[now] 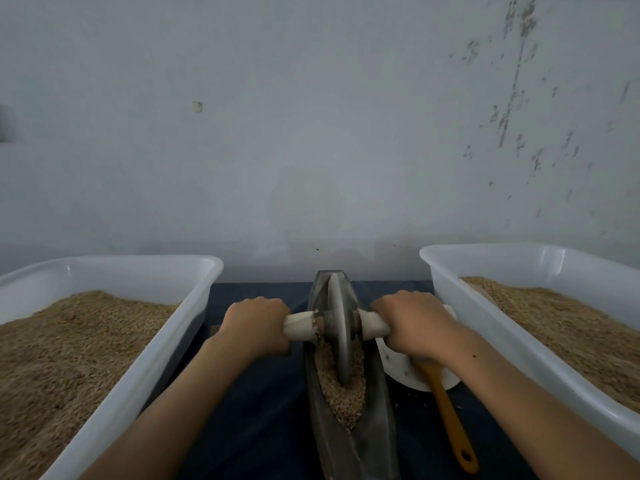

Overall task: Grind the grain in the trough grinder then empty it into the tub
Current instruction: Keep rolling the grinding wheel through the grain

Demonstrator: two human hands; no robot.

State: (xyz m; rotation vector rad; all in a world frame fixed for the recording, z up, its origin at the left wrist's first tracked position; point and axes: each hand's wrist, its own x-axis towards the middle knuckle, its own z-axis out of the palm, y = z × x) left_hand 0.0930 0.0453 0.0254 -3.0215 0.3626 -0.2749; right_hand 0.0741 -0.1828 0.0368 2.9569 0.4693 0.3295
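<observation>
Both hands [254, 323] grip wheel [337, 327] axle.

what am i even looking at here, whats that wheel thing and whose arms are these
This is one picture from a camera worn on a person's head, looking down at their own arms. There is no machine. The left hand and right hand each grip one end of a pale handle that runs through a metal wheel. The wheel stands in a narrow boat-shaped trough with grain in it; rolling the wheel crushes the grain. On each side stands a white tub, left and right, both holding grain. Beside the trough lie a white plate and a yellow-handled tool.
</observation>
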